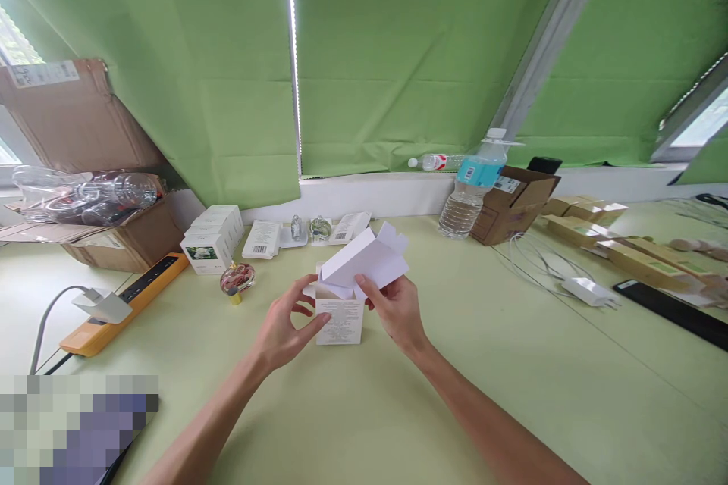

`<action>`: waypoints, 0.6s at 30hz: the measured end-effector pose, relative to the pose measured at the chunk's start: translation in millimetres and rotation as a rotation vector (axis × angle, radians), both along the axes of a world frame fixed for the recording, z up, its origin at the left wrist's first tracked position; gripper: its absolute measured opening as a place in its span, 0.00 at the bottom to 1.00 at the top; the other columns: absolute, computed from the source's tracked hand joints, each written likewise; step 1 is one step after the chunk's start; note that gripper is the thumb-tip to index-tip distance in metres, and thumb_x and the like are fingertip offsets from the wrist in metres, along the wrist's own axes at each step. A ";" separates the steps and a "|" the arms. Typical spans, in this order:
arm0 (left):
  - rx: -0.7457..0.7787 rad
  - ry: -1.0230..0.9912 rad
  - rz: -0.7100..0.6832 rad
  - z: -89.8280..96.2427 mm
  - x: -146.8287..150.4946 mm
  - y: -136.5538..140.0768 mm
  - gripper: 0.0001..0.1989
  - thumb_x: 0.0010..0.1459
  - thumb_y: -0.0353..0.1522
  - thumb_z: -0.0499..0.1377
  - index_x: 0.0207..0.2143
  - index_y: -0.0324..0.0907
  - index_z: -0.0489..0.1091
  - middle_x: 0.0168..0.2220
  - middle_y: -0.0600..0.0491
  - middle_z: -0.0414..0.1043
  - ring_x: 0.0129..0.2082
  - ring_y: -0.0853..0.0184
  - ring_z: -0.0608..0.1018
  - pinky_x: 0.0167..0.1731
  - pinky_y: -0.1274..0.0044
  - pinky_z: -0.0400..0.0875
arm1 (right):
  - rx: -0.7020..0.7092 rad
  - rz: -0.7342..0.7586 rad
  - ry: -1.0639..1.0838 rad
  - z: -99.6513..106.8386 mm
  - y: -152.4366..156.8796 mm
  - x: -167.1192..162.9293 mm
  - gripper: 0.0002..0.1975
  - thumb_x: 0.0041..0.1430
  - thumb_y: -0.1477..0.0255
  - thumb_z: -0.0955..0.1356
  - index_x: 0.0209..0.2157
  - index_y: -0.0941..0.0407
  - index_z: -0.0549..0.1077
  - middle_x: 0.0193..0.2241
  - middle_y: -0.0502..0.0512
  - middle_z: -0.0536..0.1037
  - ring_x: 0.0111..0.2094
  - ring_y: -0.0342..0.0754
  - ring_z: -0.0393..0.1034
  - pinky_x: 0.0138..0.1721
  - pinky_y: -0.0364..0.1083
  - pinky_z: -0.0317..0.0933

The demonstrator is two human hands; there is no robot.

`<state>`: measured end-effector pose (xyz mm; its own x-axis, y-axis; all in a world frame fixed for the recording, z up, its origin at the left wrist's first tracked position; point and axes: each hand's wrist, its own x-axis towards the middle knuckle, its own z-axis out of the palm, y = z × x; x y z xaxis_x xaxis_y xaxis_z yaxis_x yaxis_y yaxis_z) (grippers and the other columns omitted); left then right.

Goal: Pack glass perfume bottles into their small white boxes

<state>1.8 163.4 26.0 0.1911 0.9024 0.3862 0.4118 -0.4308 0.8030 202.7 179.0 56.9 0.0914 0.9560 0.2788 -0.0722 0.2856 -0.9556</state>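
A small white box [340, 322] with printed text on its front stands upright on the table. My left hand [287, 326] steadies it, thumb on the printed face and fingers curled at its left side. Above the box's open top, my right hand [398, 311] pinches a folded white cardboard insert [364, 261]. The insert is tilted, its lower left end at the box opening; how far it reaches inside is hidden. To the left of my left hand lies a pinkish glass perfume bottle [239, 278] with a gold cap.
White boxes [205, 250] stand at the back left, beside flat white packs [262, 239] and two clear glass bottles [320, 228]. An orange power strip [149, 286] lies left. Rightward are a water bottle [463, 204], a cardboard carton [494, 216], a white charger [588, 291] and yellowish boxes [648, 264].
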 end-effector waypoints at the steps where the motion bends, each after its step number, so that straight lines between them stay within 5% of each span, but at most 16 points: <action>1: -0.003 0.005 -0.002 -0.3 -0.1 0.0 0.27 0.58 0.39 0.60 0.58 0.48 0.58 0.46 0.50 0.74 0.39 0.65 0.79 0.40 0.70 0.79 | 0.005 0.003 -0.006 0.0 -0.2 0.2 0.18 0.48 0.58 0.74 0.34 0.56 0.75 0.27 0.54 0.78 0.23 0.46 0.68 0.21 0.44 0.62; 18: 0.031 0.048 -0.011 -5.6 -2.5 1.6 0.30 0.59 0.39 0.59 0.62 0.48 0.55 0.44 0.51 0.75 0.40 0.65 0.78 0.40 0.70 0.78 | 0.035 0.024 -0.122 -7.7 0.6 3.1 0.16 0.53 0.59 0.72 0.36 0.57 0.74 0.28 0.54 0.78 0.26 0.47 0.68 0.24 0.43 0.62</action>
<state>-0.7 165.0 20.5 0.2195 0.8881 0.4038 0.4447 -0.4595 0.7688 205.7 179.6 49.2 0.0317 0.9471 0.3195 0.0363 0.3184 -0.9473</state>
